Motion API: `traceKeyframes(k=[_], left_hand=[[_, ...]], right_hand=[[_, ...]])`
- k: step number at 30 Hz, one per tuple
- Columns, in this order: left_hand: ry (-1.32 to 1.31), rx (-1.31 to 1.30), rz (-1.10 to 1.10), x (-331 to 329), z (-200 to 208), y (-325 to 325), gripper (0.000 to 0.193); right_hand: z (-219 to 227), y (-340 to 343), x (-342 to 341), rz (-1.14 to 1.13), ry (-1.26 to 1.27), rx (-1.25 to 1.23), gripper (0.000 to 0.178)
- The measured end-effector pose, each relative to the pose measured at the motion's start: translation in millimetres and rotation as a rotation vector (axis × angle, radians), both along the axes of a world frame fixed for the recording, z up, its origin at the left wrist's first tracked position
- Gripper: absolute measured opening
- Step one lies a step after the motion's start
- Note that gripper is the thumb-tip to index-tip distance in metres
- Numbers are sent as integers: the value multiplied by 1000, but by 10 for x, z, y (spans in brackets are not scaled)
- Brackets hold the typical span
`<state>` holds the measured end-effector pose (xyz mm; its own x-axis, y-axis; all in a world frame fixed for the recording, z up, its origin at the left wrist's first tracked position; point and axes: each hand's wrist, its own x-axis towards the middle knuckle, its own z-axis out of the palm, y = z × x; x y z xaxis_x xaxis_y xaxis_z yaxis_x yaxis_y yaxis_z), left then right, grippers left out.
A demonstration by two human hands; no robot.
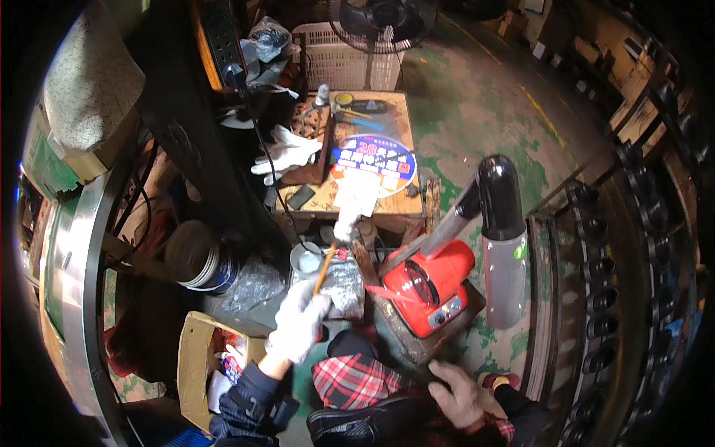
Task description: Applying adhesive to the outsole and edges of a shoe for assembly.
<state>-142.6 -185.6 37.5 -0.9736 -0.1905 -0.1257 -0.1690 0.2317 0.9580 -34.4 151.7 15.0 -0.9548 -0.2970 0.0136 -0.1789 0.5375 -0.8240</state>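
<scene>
The left hand (300, 319) is closed round a stick (325, 271), its pale tip (346, 227) near the table's (401, 205) front edge. Open floor (469, 104) lies right of it. The right hand's (456, 396) fingers sit slightly apart, palm hidden.

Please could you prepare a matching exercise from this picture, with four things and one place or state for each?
1. left hand
2. black fan
3. cardboard box
4. round printed sheet

A. lying on the wooden table
B. beside the left forearm
C. holding a thin stick
D. overlapping the pale crate in view

Pairs: 1-C; 2-D; 3-B; 4-A
</scene>
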Motion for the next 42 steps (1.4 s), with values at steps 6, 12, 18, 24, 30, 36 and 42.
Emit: traceKeyframes(k=[6, 12, 18, 24, 30, 36, 42], left_hand=[[-313, 436, -287, 999, 114, 429, 40], [-400, 131, -419, 1259, 255, 462, 41], [-261, -14, -297, 1265, 291, 264, 47], [-435, -416, 205, 1351, -400, -436, 39], [-614, -829, -2, 1505, -1434, -815, 29], [-654, -968, -61, 1494, -1760, -800, 22], [-487, -1333, -219, 1321, -1759, -728, 16]], right_hand=[[356, -878, -523, 132, -308, -500, 37], [277, -1309, -383, 48, -761, -595, 35], [245, -1404, -472, 348, -488, -423, 38], [-28, -1524, -490, 359, -12, -157, 41], [-259, -1528, -432, 463, 235, -20, 35], [-309, -1499, -480, 514, 278, -10, 34], [-347, -1507, -450, 560, 345, 7, 32]])
